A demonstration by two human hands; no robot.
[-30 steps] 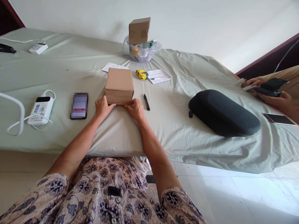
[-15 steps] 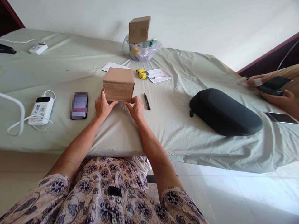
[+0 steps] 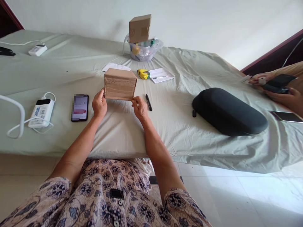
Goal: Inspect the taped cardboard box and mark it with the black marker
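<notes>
A brown cardboard box (image 3: 120, 85) is between my hands, its taped side turned toward me. My left hand (image 3: 99, 104) grips its left edge, with the thumb along the near side and the other fingers partly hidden. At the lower right corner, my right hand (image 3: 139, 107) pinches the box between thumb and fingers. A black pen (image 3: 148, 102) lies just right of my right hand. To the left of my left hand is a phone (image 3: 80, 107) with its screen lit.
Behind the box are a yellow tape measure (image 3: 143, 74), papers (image 3: 163, 75) and a plastic basket (image 3: 144, 56) topped by another cardboard box (image 3: 139, 29). A black case (image 3: 229, 112) lies right, near another person's hands (image 3: 281, 88). A white power bank (image 3: 41, 113) with cables sits left.
The box has tilted so more of its near side shows. My left hand has shifted left and up along its edge; my right thumb has moved toward the right corner.
</notes>
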